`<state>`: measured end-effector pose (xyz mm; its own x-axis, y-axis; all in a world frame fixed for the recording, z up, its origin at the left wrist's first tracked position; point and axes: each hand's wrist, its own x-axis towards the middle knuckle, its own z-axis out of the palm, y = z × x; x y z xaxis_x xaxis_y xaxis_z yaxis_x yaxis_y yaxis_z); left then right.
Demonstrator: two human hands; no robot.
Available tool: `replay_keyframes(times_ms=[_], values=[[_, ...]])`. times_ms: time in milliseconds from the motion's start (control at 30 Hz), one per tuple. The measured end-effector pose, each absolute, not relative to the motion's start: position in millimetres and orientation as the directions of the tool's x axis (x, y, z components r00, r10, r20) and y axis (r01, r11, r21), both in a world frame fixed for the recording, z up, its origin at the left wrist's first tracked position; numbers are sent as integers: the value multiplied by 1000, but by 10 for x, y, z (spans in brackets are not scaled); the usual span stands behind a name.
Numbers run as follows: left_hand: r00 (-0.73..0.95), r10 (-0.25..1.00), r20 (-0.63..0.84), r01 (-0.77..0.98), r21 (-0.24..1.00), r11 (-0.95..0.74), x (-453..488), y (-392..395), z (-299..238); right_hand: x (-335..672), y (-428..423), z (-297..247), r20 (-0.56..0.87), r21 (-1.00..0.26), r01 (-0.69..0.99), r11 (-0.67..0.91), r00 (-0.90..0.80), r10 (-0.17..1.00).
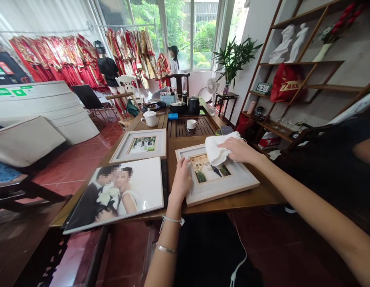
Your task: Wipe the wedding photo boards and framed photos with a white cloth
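Observation:
A framed photo (232, 181) with a pale wide border lies flat before me on the wooden table (173, 167). My right hand (237, 149) grips a white cloth (217, 149), which rests over the frame's upper part and covers some of the picture. At the frame's left edge, my left hand (181, 179) curls its fingers on the border and holds the frame. Left of it lies a large photo panel (149, 179) of a couple, overhanging the table's front edge. Behind the panel is another framed photo (161, 145).
Farther back stand a lidded white mug (149, 118), a slatted tea tray (199, 129) with a white cup (191, 124), and a black kettle (193, 105). A wooden shelf (316, 63) rises at the right. Two people (108, 71) stand near red garments (59, 59); another person sits at the right.

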<state>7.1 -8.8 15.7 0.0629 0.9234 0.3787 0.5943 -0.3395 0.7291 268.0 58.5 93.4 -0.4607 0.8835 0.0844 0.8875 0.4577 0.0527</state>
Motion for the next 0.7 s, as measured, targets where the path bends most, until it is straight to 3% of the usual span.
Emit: replay_keyframes(times_ms=[200, 500, 700], values=[[-62, 907, 416, 612, 734, -294, 93, -153, 233, 2573, 679, 849, 162, 47, 927, 372, -374, 913], [-9, 886, 463, 652, 675, -346, 50, -59, 160, 2739, 117, 955, 30, 23, 907, 421, -421, 907], [0, 893, 449, 648, 681, -342, 55, -57, 141, 2927, -428, 1080, -33, -80, 845, 529, -532, 846]])
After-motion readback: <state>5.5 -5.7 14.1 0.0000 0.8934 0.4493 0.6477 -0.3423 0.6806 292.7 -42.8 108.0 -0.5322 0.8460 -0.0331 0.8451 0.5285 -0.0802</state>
